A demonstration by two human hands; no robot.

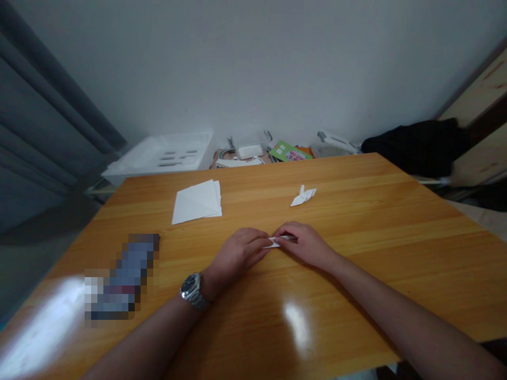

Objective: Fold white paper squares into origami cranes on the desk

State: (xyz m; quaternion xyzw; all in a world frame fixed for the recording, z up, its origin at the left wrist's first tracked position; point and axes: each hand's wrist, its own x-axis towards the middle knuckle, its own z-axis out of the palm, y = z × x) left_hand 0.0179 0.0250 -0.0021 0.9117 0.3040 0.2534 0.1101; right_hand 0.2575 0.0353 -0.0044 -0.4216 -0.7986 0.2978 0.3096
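Note:
A small folded white paper (pixel 274 242) lies low over the wooden table, between my two hands. My left hand (pixel 240 250), with a metal watch (pixel 191 287) on the wrist, has its fingers closed on the paper's left end. The fingers of my right hand (pixel 304 241) pinch its right part. Beyond my right hand stands a folded white paper bird (pixel 303 196). A few white paper sheets (pixel 197 201) lie stacked beyond my left hand, to the left.
On the wooden table (pixel 356 211), a blurred-out dark object (pixel 130 274) lies at the left. Behind the far edge are a white tray (pixel 158 153), a green booklet (pixel 289 152) and assorted items against the wall. Black cloth (pixel 415 145) lies at the back right.

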